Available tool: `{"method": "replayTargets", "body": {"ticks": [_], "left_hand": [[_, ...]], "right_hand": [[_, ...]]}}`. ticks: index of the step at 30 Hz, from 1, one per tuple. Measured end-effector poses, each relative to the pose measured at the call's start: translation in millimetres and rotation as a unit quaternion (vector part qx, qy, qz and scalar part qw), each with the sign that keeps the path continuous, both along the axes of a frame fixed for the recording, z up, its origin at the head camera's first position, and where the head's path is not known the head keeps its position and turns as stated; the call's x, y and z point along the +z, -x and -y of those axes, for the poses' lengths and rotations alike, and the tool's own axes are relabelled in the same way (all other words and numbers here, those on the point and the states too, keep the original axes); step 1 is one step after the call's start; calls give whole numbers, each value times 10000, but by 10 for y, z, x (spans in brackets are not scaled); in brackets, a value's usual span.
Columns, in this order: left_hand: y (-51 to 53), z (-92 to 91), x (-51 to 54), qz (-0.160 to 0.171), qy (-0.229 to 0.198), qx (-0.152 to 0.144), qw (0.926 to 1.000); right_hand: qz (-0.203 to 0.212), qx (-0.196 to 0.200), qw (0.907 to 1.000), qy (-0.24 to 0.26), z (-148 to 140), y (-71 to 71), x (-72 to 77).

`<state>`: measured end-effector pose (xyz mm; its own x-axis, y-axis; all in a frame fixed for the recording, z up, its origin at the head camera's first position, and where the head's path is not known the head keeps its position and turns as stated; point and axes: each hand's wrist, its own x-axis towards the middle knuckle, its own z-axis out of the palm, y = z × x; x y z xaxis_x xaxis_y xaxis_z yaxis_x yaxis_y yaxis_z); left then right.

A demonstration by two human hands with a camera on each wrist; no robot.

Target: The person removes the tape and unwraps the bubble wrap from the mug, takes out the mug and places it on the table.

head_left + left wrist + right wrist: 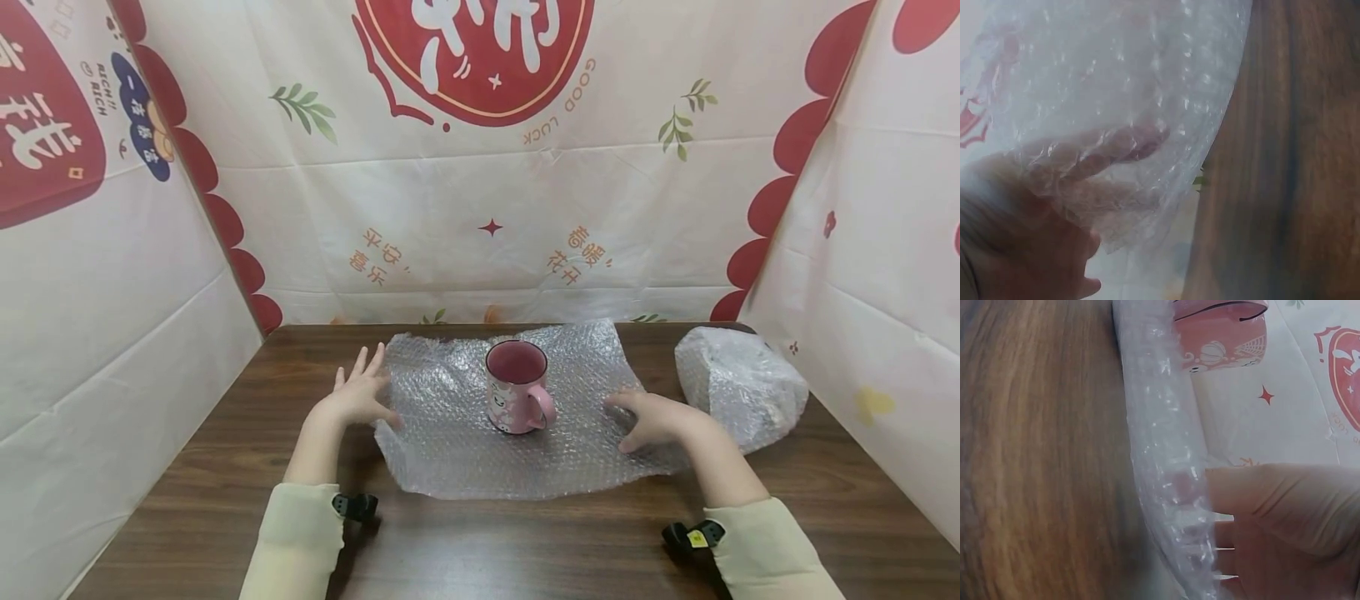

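Note:
A pink mug with white drawings stands upright on a sheet of bubble wrap, its handle toward the right front. At the sheet's left edge is my left hand, fingers spread and thumb at the wrap. Through the clear plastic, the left wrist view shows part of that hand. My right hand is at the sheet's right side, thumb and fingers apart. In the right wrist view its fingertips are partly hidden behind the wrap, and the mug shows beyond.
A bubble-wrapped bundle lies at the back right of the brown wooden table, close to my right forearm; its contents are unclear. Printed cloth walls in the table at the back and both sides.

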<state>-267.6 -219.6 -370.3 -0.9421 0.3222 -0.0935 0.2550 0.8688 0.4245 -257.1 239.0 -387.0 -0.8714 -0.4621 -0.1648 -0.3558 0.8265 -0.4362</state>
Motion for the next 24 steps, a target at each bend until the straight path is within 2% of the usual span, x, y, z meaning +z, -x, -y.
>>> {"method": "replayTargets", "body": {"ticks": [4, 8, 13, 16, 24], "left_hand": [[-65, -52, 68, 258, 145, -116, 9995], [-89, -78, 72, 611, 317, -297, 9972], [-78, -75, -5, 1143, 601, -462, 9905], [-56, -64, -57, 1356, 575, -437, 9881], [17, -59, -182, 1630, 427, -320, 9852]], "right_hand": [[233, -68, 9997, 62, -4, 3, -10], [272, -65, 9996, -13, -10, 11, -16], [371, -89, 9993, -46, -16, 20, -29], [450, -127, 9989, -51, -20, 20, -46], [540, -194, 9983, -98, 1, 3, -62]]}}
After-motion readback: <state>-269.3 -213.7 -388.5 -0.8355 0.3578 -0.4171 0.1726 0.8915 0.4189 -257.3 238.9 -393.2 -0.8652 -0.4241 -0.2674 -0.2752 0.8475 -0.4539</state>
